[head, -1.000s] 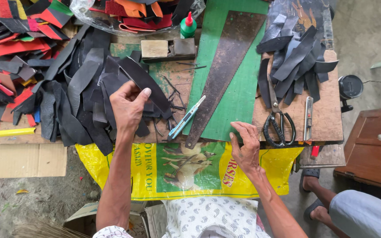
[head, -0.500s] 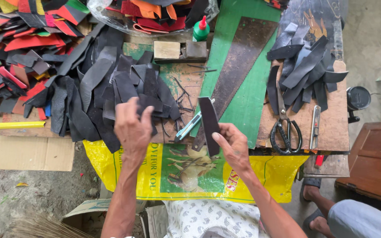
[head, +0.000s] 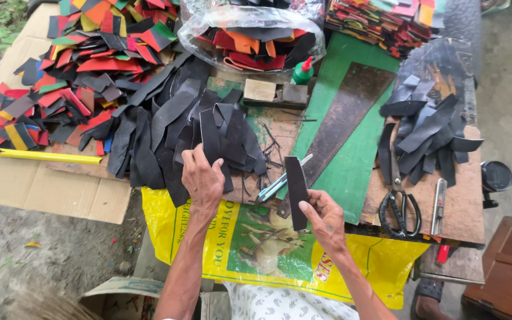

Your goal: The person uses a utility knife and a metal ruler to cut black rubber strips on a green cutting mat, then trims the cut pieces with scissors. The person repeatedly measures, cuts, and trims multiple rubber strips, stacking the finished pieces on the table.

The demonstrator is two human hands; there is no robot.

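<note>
Setting: outdoors on bare ground, I look down on a low tabletop [head: 457, 219] cluttered with cut scraps, a yellow printed sack [head: 256, 249] draped over its near edge.
Right hand: my right hand [head: 326, 220] sits at the near edge, fingers [head: 306, 208] closed on the lower end of a black strip [head: 296, 189], which stands upright and tilts slightly.
Left hand: my left hand [head: 202, 178] rests on the near side of the pile of black strips [head: 179, 130], fingers curled and pinching one strip that rises from the heap.
Between the hands: a pale blue-handled tool [head: 280, 184] lies slanted, just beside the held strip.
Middle: a green mat [head: 351, 172] carries a long dark tapered board [head: 345, 118].
Right side: black scissors [head: 399, 204] and a slim knife [head: 438, 206] lie near the edge, below a second heap of dark strips [head: 428, 124].
Far edge: a green bottle with a red cap [head: 302, 72], a clear bag of coloured scraps [head: 250, 35].
Left side: red, green and black offcuts [head: 72, 71] and a yellow ruler [head: 45, 156] on cardboard.
</note>
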